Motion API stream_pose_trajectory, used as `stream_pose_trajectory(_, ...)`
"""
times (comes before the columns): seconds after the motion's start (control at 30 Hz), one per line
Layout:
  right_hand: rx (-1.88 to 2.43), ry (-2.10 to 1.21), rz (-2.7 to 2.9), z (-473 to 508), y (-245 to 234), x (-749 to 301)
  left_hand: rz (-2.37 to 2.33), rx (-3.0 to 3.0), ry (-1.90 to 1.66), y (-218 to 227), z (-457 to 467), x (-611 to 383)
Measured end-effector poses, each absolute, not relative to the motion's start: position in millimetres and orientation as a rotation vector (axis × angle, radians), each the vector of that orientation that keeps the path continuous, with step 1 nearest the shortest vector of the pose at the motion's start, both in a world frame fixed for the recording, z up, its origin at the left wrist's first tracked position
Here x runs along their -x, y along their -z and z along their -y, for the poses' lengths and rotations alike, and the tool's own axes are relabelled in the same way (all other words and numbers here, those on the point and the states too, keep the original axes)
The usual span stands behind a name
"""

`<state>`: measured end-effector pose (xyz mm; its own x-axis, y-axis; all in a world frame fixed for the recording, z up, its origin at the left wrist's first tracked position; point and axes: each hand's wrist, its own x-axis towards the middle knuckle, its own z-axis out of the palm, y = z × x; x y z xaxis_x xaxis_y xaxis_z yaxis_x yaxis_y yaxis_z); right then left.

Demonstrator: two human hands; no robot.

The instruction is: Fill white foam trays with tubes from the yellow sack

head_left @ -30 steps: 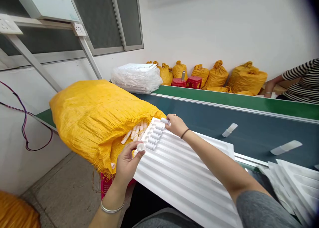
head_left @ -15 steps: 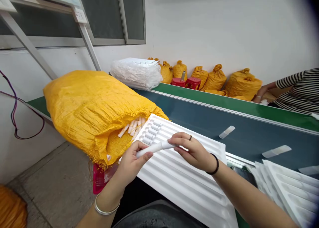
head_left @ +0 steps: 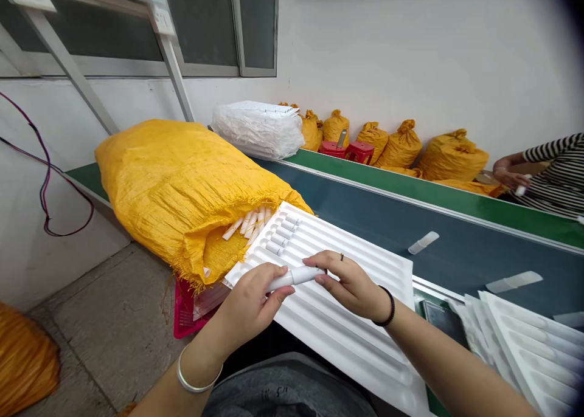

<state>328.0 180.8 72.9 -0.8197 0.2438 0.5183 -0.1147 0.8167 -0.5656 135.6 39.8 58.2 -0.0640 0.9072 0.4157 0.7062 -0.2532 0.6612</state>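
Over a white ribbed plastic tray (head_left: 360,344), both hands grip one slim white capped tube (head_left: 298,275). My left hand (head_left: 255,301) is closed round its left end, thumb and fingers pressed on it. The fingertips of my right hand (head_left: 349,283) pinch the right end. Several short white pieces with dark print (head_left: 274,247) lie in the tray's grooves at its far left end. Beside that end is the mouth of a big yellow woven sack (head_left: 182,180), with several white tubes (head_left: 250,222) showing inside.
A dark conveyor belt (head_left: 365,207) runs behind the tray, carrying white tubes (head_left: 423,242). More trays (head_left: 533,350) are stacked at right near a dark flat device (head_left: 444,323). A red basket (head_left: 185,313) sits below the sack. Across the belt, a person in a striped sleeve (head_left: 554,149) holds something white.
The view has shifted slightly, so the sack and belt appear further right. My hands still hold the tube, with the left hand now nearer to the right one. The person opposite has raised a hand.
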Motion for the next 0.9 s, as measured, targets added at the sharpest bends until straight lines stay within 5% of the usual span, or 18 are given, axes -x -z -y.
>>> stream_pose_trajectory(0.43, 0.145, -0.542, 2.703, -189.4, -46.2, -329.6, -1.695, -1.777, -1.083, -32.6, -47.5, -139.5)
stream_pose_trajectory(0.63, 1.425, -0.26, 2.426, -293.4, -28.0, -345.1, -2.419, -1.665, -0.815, -7.2, -83.4, -47.8)
stream_pose_trajectory(0.9, 2.083, -0.428, 2.255, -392.4, 0.3, -402.2, -2.65, -1.545, -0.521, 24.4, -136.3, 19.3)
